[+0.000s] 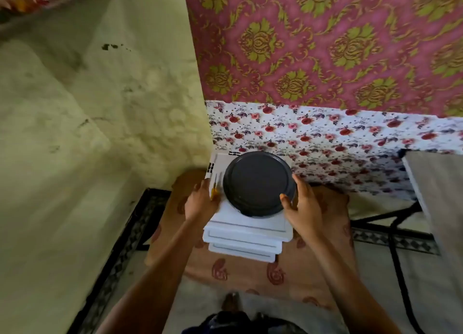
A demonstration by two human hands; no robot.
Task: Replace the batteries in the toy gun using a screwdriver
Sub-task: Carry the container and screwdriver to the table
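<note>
Right fingers (299, 183) wrap the right edge of the dark round plate (258, 183), with the thumb on top of its rim, so the right hand (304, 208) has it pinched. The left hand (200, 204) sits at the left edge of the white drawer unit (248, 229), fingers against the yellow-handled screwdriver (213, 192). The screwdriver lies on the unit's top, just left of the plate. We can't tell if the fingers grip it or only touch it.

Toy gun: not in view. Batteries neither. We read this as setup, with no unscrewing begun.

Next move, probably: take the screwdriver properly in hand, get the plate out of the way and find the gun. It may be in a drawer, but that's our guess. The screwdriver lies just beside the plate's rim, so a nudge from the plate could roll it off the left edge. We'd lift the plate, not slide it.

Around:
- The unit stands on an orange patterned cushion (250, 271), a soft base that may wobble.
- Floral cloth (325, 133) is behind and a grey board (441, 195) is to the right.
- A black cable (398, 258) trails down the floor on the right, well apart from the hands.
- The plate covers most of the unit's top, so there is little work surface while it sits there.
</note>
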